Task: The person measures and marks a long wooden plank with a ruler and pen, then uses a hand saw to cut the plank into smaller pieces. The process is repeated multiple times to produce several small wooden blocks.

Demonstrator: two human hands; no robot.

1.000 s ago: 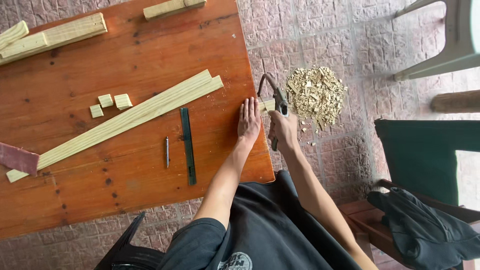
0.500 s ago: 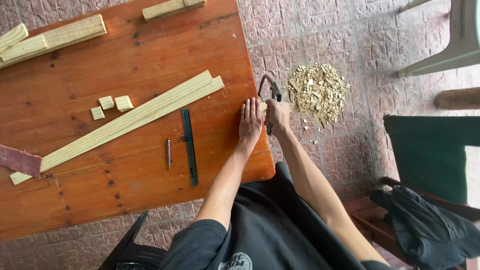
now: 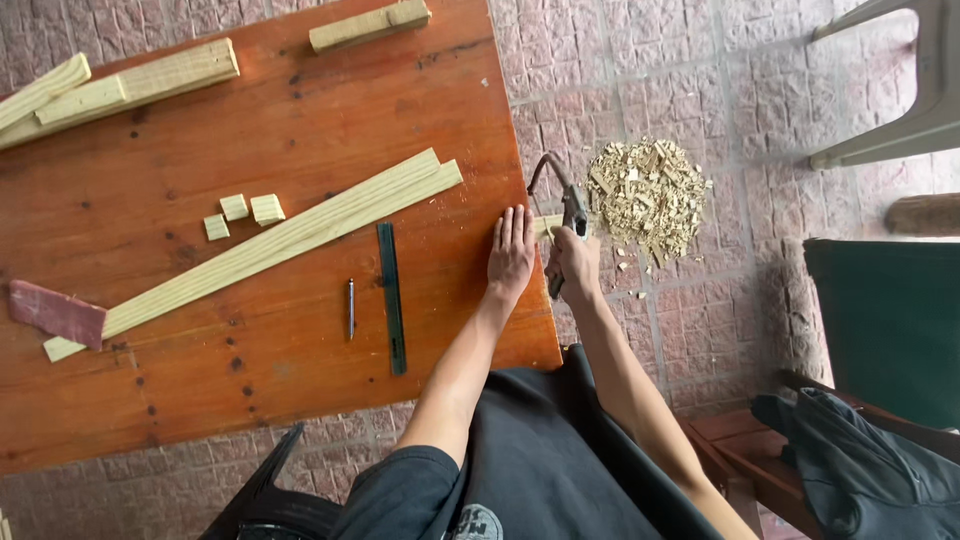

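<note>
My left hand (image 3: 511, 250) lies flat, fingers together, on the right edge of the reddish wooden table (image 3: 280, 400), pressing down a short pale wood piece (image 3: 547, 225) that sticks out past the edge. My right hand (image 3: 574, 262) grips the handle of a small dark hand saw (image 3: 562, 200) held just beyond the table edge, against that wood piece. A heap of pale wood chips (image 3: 645, 192) lies on the paved floor right beside the saw.
On the table lie two long pale wood strips (image 3: 270, 245), three small wood blocks (image 3: 243, 212), a dark ruler (image 3: 391, 295), a pen-like tool (image 3: 351, 307), a reddish sandpaper piece (image 3: 57, 313) and more strips (image 3: 120, 85) at the back. Chairs (image 3: 890, 320) stand right.
My right hand with the saw has shifted slightly toward the table and forward along the wood piece. My left hand stays pressed in place.
</note>
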